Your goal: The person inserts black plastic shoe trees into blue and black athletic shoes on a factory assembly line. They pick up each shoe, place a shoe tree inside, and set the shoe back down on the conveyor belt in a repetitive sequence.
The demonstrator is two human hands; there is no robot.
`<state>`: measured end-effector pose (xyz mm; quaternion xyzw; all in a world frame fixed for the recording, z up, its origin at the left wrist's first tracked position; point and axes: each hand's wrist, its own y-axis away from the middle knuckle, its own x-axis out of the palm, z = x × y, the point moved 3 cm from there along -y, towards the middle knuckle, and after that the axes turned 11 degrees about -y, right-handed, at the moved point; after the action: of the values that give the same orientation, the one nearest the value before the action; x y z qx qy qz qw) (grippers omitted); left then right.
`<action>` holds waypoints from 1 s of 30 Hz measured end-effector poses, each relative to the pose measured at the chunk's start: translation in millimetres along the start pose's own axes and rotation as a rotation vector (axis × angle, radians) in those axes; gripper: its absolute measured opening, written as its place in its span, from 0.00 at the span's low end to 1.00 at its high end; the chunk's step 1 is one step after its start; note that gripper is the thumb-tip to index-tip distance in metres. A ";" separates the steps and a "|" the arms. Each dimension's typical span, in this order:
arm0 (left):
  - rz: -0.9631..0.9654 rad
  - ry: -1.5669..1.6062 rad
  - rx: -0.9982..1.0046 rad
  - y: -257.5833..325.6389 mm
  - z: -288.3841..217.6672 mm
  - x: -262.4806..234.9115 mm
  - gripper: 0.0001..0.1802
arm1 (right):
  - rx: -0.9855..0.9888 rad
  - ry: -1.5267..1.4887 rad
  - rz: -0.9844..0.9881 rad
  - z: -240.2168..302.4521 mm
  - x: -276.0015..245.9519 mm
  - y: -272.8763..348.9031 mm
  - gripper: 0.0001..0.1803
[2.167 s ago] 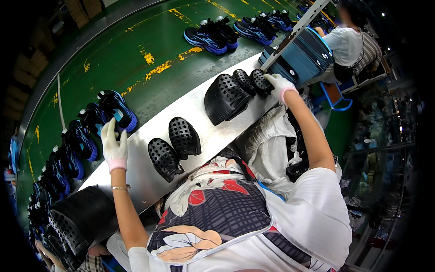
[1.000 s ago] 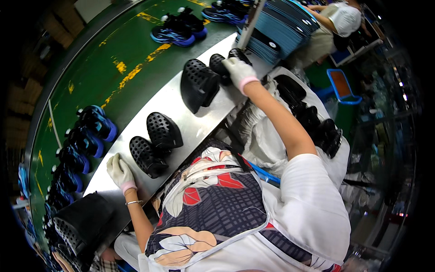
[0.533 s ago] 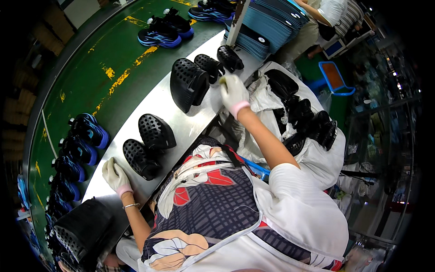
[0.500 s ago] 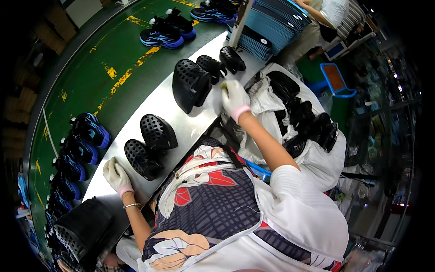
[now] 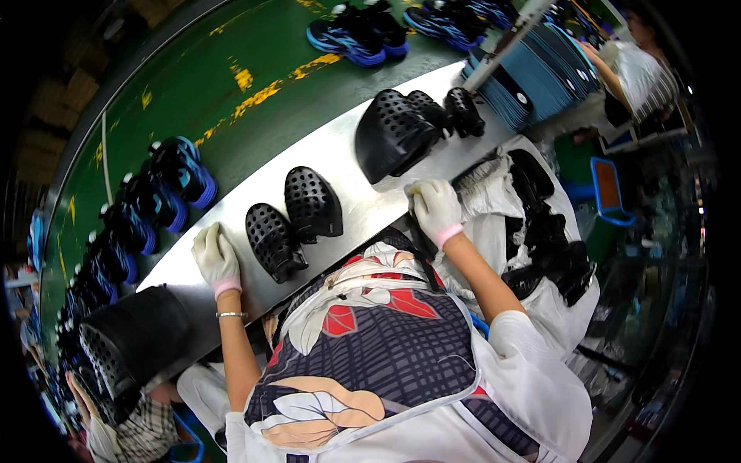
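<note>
My left hand point(image 5: 217, 258), in a white glove with a pink cuff, rests on the metal tabletop point(image 5: 231, 202) with its fingers extended and holds nothing. Just to its right lie two black toe-shaped pieces full of round holes, a nearer piece point(image 5: 275, 242) and a farther piece point(image 5: 312, 204). My right hand point(image 5: 434, 210), gloved alike, is by the table's near edge, fingers loosely bent and nothing seen in them. Beyond it sits a larger black perforated piece point(image 5: 392, 135), with smaller pieces point(image 5: 464, 113) behind. Part of its fingertips is hidden.
On the green conveyor point(image 5: 255, 127) stand black-and-blue sneakers point(image 5: 351, 37). A white sack point(image 5: 559, 312) of black pieces lies right of the table. Blue-grey sheets point(image 5: 532, 73) are stacked by a post. A large black piece point(image 5: 135, 336) lies at left. Other people sit at both ends.
My right hand has drawn back from the far perforated pieces to the near table edge. My left hand stays beside the pair. The whole view has shifted, moving the table rightward in the picture.
</note>
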<state>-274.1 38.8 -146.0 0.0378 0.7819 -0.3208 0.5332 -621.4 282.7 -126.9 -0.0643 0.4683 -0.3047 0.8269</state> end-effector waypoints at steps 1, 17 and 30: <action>-0.006 0.010 0.007 -2.7 -1.0 2.2 0.12 | -0.009 -0.013 0.012 5.9 3.8 2.2 0.05; 0.077 0.011 0.003 23.2 -20.2 -6.0 0.17 | -0.033 -0.187 0.264 61.9 78.7 -35.4 0.09; 0.097 -0.062 0.046 14.0 -63.1 0.5 0.17 | -0.143 -0.208 0.252 71.5 68.8 -48.5 0.23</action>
<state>-319.9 83.9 -138.6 0.0780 0.7547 -0.3133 0.5711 -558.9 191.9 -119.0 -0.0951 0.4052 -0.1563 0.8957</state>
